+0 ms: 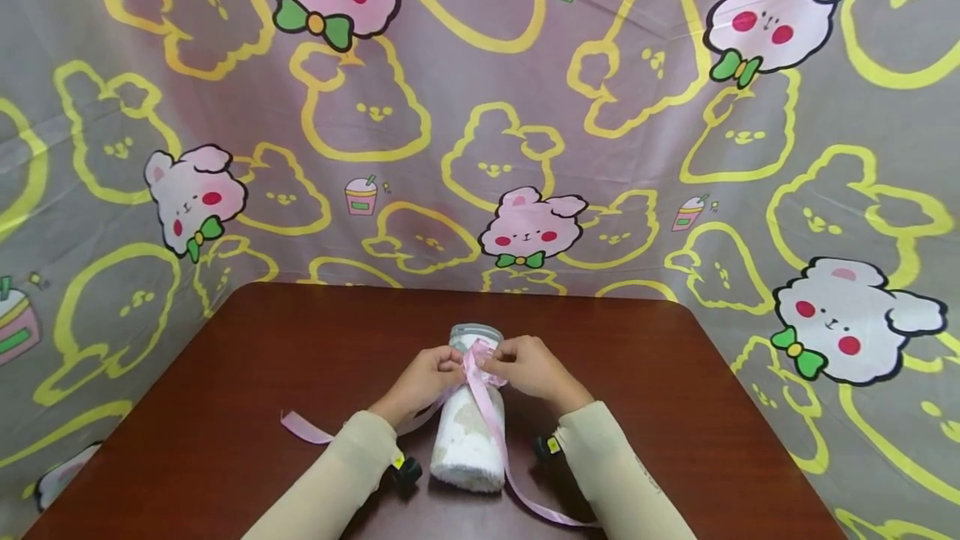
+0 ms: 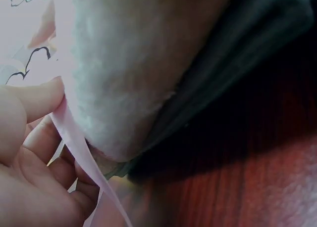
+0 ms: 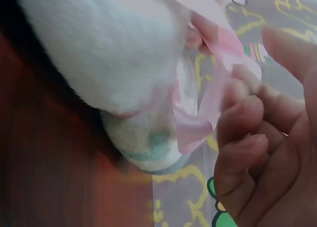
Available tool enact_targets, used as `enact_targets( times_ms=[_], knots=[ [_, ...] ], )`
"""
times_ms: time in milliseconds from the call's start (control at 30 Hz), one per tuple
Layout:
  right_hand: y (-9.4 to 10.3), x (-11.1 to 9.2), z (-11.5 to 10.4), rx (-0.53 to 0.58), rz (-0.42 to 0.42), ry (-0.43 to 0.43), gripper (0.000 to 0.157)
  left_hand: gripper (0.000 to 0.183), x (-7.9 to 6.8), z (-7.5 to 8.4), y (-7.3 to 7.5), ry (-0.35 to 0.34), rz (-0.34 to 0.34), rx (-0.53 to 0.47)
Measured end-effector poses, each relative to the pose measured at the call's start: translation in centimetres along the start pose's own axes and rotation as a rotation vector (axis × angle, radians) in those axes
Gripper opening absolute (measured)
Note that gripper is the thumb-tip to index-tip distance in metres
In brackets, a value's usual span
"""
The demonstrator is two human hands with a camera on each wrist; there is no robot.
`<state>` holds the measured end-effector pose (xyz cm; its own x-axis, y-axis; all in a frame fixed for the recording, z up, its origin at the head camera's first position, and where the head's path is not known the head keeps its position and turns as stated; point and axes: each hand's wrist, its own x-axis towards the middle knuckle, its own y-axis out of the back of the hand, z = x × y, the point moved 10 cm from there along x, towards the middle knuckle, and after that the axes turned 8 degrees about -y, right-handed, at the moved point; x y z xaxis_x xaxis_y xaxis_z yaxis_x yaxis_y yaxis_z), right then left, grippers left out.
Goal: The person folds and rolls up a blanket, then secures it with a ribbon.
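A rolled fluffy towel (image 1: 467, 440), white with beige patches and a grey-green band at its far end, lies on the table and points away from me. Pink ribbon (image 1: 480, 382) goes around it nearer the far end, with loops gathered on top. On the left, my left hand (image 1: 427, 375) pinches the ribbon (image 2: 74, 138) between thumb and forefinger, close beside the roll. My right hand (image 1: 536, 367), opposite, has its fingers curled at a ribbon loop (image 3: 198, 130); its thumb stands apart from the forefinger in the right wrist view. The knot area is partly hidden by the fingers.
One ribbon tail (image 1: 306, 430) lies out to the left on the brown table (image 1: 300, 340), and another (image 1: 547, 513) trails to the near right. Behind the table hangs a patterned curtain (image 1: 420, 215). Dark wrist cameras (image 1: 407, 472) sit under both sleeves.
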<state>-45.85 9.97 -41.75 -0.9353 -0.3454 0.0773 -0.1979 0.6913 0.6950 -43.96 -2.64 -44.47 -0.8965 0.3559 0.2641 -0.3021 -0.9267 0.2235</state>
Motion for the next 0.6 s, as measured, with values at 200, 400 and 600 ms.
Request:
enact_targets(
  times_ms=[200, 400, 600],
  knots=[
    [-1.2, -0.8, -1.7, -0.114, 0.01, 0.123, 0.01, 0.012, 0.0, -0.4, 0.2, -0.012, 0.03, -0.043],
    [-1.8, -0.9, -2.0, -0.118, 0.044, 0.12, 0.004, 0.033, 0.1, -0.8, -0.1, 0.015, -0.008, -0.092],
    [-2.3, -0.9, -2.0, -0.116, 0.048, 0.116, 0.006, 0.041, 0.5, -1.3, -0.4, -0.064, -0.103, -0.133]
  ],
)
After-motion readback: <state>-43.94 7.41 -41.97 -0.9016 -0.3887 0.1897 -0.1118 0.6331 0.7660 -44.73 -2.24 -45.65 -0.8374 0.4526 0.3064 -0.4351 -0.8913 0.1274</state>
